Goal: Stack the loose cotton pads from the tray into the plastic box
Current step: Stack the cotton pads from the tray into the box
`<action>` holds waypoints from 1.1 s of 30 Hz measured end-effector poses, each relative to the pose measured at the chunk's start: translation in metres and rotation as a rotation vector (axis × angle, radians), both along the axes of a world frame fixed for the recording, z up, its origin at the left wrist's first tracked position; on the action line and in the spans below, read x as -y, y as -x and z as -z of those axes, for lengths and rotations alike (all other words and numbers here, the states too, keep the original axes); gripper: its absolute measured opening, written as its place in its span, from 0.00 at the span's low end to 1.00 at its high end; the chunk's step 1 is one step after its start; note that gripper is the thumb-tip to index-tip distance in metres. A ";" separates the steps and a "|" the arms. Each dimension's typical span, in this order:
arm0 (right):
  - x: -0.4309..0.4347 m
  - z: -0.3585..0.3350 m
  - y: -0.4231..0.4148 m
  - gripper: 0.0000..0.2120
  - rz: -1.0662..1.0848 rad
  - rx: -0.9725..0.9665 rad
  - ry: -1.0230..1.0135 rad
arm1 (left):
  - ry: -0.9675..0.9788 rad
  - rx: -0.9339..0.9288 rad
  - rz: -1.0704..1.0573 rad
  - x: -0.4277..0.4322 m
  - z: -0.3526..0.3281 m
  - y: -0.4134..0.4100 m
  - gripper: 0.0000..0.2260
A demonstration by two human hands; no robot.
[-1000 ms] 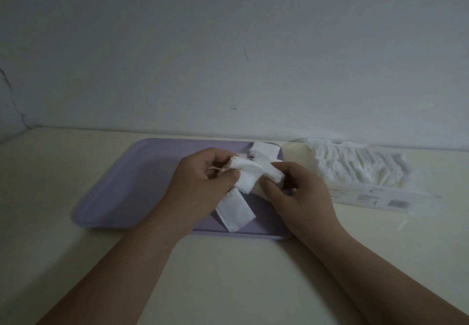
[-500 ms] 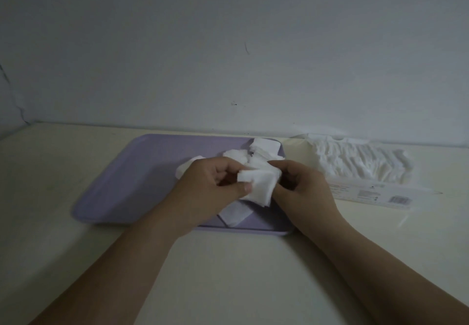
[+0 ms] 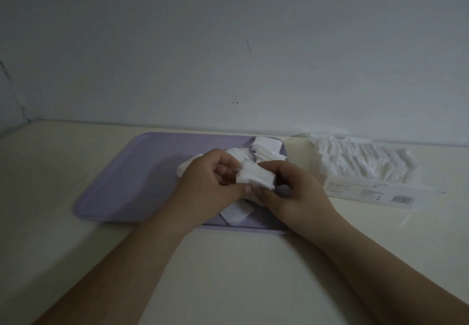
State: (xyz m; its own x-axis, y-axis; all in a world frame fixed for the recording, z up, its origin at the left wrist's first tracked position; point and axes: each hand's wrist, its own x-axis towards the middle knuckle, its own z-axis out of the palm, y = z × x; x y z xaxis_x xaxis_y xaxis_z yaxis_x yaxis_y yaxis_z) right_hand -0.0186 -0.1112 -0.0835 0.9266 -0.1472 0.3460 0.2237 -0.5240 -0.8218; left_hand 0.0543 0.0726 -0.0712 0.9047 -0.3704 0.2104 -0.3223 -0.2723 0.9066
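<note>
Two hands share one small bundle of cotton pads (image 3: 256, 178) above the tray (image 3: 132, 177). Our left hand (image 3: 210, 180) pinches its near edge between thumb and curled fingers, and our right hand (image 3: 291, 192) curls round the far side. The plastic box (image 3: 368, 192) lies at three o'clock from the bundle, well apart, its long axis running nine to three. Our right hand is nearer, so we judge it should carry. More loose pads (image 3: 266, 147) wait at twelve o'clock.

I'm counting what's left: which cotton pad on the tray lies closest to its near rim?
The flat cotton pad peeking out below the left hand; the other loose pads pile at the tray's far right corner.
</note>
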 end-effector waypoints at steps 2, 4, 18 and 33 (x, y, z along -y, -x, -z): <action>0.001 0.003 -0.001 0.19 0.045 0.030 0.086 | -0.068 0.039 0.057 -0.001 0.001 -0.001 0.21; 0.000 0.004 0.001 0.26 0.047 0.033 0.132 | -0.097 0.073 0.126 0.001 0.003 -0.002 0.14; -0.006 0.004 0.002 0.24 0.143 0.032 0.224 | -0.671 0.092 0.119 -0.024 -0.013 -0.007 0.15; -0.001 0.000 0.000 0.24 0.218 -0.050 0.018 | 0.031 -0.233 0.260 -0.013 -0.018 0.001 0.07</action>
